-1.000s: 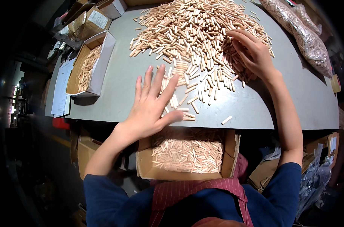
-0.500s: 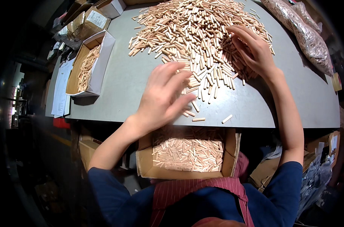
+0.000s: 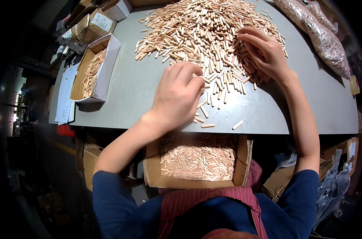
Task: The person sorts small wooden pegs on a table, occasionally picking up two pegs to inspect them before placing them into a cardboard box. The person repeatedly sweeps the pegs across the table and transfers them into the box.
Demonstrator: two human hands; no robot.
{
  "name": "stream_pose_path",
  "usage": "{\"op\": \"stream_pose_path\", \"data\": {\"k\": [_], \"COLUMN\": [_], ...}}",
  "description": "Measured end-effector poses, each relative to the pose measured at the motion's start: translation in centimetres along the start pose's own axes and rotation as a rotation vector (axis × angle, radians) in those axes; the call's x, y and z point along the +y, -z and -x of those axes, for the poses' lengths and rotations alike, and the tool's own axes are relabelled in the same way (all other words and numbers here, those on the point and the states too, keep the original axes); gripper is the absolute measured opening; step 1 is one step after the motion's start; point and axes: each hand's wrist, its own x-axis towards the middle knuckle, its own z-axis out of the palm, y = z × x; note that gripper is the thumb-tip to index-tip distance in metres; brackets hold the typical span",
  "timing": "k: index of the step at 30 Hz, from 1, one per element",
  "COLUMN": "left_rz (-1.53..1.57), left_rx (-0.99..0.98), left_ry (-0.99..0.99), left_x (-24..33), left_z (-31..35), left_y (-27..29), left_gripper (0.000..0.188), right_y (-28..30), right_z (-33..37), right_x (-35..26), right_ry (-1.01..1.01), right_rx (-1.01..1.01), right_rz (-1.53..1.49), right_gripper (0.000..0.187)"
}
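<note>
A big heap of short wooden dowels (image 3: 197,28) covers the far half of a grey table (image 3: 129,79). My left hand (image 3: 177,97) is at the heap's near edge, its fingers curled down over a bunch of dowels. My right hand (image 3: 264,53) rests on the right side of the heap, fingers spread and bent onto the dowels. Two loose dowels (image 3: 207,126) lie near the table's front edge. Below that edge, at my lap, an open cardboard box (image 3: 151,175) holds many dowels.
A cardboard tray (image 3: 105,75) with some dowels stands on the table's left side, papers (image 3: 65,95) beside it. More small boxes (image 3: 101,22) crowd the far left corner. Clear bags of dowels (image 3: 320,36) lie along the right edge.
My left hand went from flat with fingers spread to curled over dowels, and shifted slightly up toward the heap. My right hand stayed on the pile.
</note>
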Motion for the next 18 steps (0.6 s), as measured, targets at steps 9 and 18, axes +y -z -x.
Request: {"op": "stream_pose_path", "data": {"k": [9,18], "left_rz": [-0.103,-0.021], "left_rx": [0.049,0.409], "left_ry": [-0.068,0.598], "left_x": [-1.0,-11.1], "left_z": [-0.3,3.7], "left_y": [-0.2,10.0], "left_gripper": [0.009,0.016], "right_y": [0.1,-0.3], "right_z": [0.1,-0.2], "right_x": [0.1,-0.2], "right_ry": [-0.050,-0.015], "right_rx": [-0.066,0.065], "right_rz": [-0.019,0.015], "right_gripper": [0.026,0.021]}}
